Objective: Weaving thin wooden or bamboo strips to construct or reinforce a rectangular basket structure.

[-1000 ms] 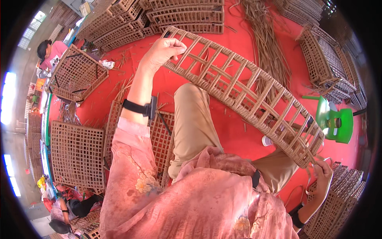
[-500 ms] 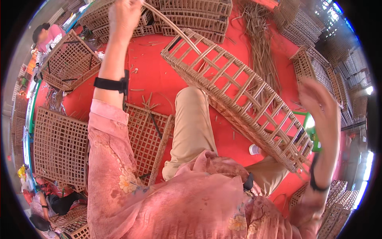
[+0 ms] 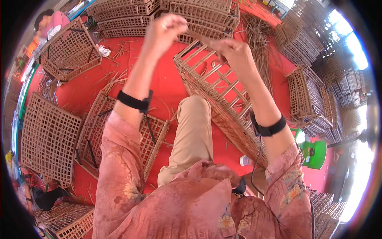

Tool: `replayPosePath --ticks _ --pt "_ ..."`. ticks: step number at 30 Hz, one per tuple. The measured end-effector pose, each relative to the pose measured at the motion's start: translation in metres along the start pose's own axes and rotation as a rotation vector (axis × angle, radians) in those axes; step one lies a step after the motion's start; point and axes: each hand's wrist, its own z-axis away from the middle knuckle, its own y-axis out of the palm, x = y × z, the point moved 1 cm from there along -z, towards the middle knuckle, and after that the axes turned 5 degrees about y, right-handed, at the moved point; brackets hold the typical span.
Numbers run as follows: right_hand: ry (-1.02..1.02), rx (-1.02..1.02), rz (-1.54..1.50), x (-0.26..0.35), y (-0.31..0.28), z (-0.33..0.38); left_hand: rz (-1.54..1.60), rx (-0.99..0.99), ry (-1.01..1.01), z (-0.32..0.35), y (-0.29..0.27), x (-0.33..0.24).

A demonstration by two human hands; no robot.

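A flat brown rattan strip (image 3: 199, 37) is stretched between my two hands above the far end of a woven rattan basket. My left hand (image 3: 165, 31), slightly blurred, is closed on the strip's left part. My right hand (image 3: 234, 52) pinches its right part, just over the basket's rim. The long basket (image 3: 213, 92) leans at a slant beside my knee, its open lattice side facing up. My right forearm hides part of that lattice.
Stacked baskets (image 3: 131, 22) stand at the far side, and loose rattan strips (image 3: 256, 38) lie beyond my basket. More baskets (image 3: 51, 139) are on the left. At right are a green stool (image 3: 315, 154) and another basket (image 3: 300, 93). A person (image 3: 55, 22) sits far left.
My right hand has swung from the right side to the strip over the basket's far end. My left hand has moved right and nearer. The view has shifted slightly.
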Motion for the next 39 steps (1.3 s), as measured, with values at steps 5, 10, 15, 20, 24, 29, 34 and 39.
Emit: replayPosePath --ticks 5,10,15,20,24,29,34,39 --pt "0.416 -0.006 0.379 -0.024 -0.008 0.019 -0.234 0.195 -0.036 0.041 0.061 0.043" --pt "0.321 -0.059 0.494 -0.031 0.002 0.020 -0.521 0.171 0.028 0.051 0.069 0.042" --pt "0.292 -0.093 0.495 -0.038 0.013 0.009 -0.604 0.188 -0.005 0.042 0.064 0.044" --pt "0.383 -0.051 0.444 -0.045 0.015 0.008 -0.717 0.453 -0.103 0.019 0.058 0.043" --pt "0.402 -0.076 0.403 -0.048 0.012 0.014 -0.371 0.730 -0.414 -0.006 0.044 0.042" --pt "0.371 -0.069 0.547 -0.049 0.017 0.012 -0.161 0.752 -0.352 -0.017 0.025 0.044" --pt "0.292 -0.067 0.612 -0.030 0.027 0.013 -0.237 0.749 -0.262 -0.025 0.025 0.056" --pt "-0.138 -0.299 0.714 -0.002 0.041 0.068 -0.851 0.391 0.245 -0.046 0.008 0.076"
